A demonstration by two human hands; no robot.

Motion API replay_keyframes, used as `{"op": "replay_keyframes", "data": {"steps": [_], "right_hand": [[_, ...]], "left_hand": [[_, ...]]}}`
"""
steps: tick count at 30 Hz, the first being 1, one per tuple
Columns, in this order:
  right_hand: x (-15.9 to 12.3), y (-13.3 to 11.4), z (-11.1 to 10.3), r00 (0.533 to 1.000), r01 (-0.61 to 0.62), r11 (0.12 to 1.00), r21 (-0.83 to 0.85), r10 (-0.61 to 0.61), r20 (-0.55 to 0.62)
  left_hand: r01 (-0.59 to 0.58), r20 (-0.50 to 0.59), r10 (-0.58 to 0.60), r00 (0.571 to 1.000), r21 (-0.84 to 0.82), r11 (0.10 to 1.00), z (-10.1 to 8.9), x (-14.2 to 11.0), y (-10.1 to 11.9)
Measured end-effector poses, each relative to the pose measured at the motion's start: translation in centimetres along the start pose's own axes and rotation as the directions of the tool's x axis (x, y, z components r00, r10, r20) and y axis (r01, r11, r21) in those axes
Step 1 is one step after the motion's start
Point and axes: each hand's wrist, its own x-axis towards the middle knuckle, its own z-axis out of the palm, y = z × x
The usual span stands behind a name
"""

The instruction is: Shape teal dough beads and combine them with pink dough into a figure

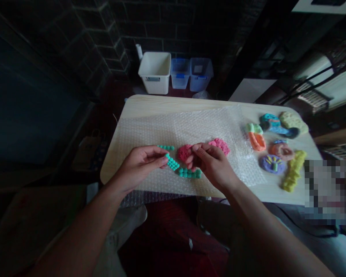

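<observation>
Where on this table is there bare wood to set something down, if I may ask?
Bare wood shows along the far-left edge of the table, beyond the bubble wrap, and at the near right, between the wrap and the yellow strip. The right end is crowded with colourful pieces; centrally, both hands hover among teal strips and pink pieces.

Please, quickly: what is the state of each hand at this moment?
Left hand: closed, holding a green beaded strip.
Right hand: fingertips pinched near a pink piece; whether it holds anything cannot be told.

Two hands (pixel 145 161), three green strips (pixel 189 173), three bins (pixel 156 79)
</observation>
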Motion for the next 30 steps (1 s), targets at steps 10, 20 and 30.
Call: {"op": "replay_keyframes", "data": {"steps": [10,20,30], "right_hand": [[0.12,0.36,-0.29,0.996,0.09,0.996,-0.007,-0.09,-0.006],[-0.21,-0.47,0.1,1.0,-0.003,0.997,0.082,0.0,0.031],[-0.22,-0.38,0.44,0.996,-0.037,0.995,0.09,0.03,0.081]], "left_hand": [[0.001,0.011,-0.001,1.0,-0.021,1.0,0.04,0.03,0.03],[0.013,0.014,-0.013,1.0,-0.044,0.999,0.05,-0.07,0.01],[0.005,0.04,-0.002,0.999,-0.074,0.997,0.0,0.01,-0.15]]}}
